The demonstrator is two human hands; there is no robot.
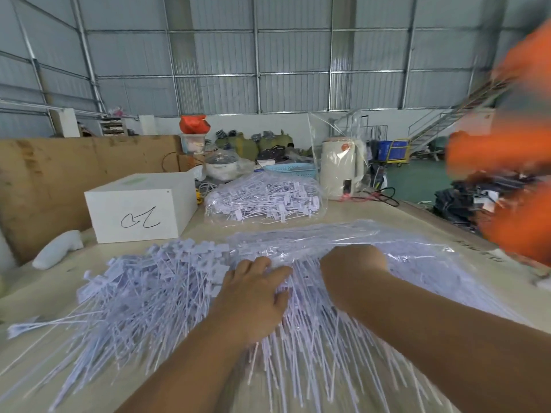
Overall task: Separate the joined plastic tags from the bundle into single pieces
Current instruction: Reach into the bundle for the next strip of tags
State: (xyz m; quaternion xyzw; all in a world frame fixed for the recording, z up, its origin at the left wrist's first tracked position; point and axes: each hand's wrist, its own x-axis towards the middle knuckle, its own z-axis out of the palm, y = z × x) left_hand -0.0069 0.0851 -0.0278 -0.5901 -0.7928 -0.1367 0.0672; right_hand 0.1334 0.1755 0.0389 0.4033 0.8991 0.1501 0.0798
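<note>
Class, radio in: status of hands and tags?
Left hand and right hand on tag bundle. Grip hidden. Loose tags left. Nothing blocking.

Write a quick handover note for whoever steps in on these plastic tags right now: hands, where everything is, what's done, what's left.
Left hand: resting on the tag bundle, fingers lying over the strips.
Right hand: reaching into the clear bag at the bundle's top; its fingers are hidden.
Loose tags lie heaped to the left on the table.
A second bagged batch sits behind, beside the white box.
Done: apparently the left heap. Left: the bundle in hand and the rear bag.
</note>
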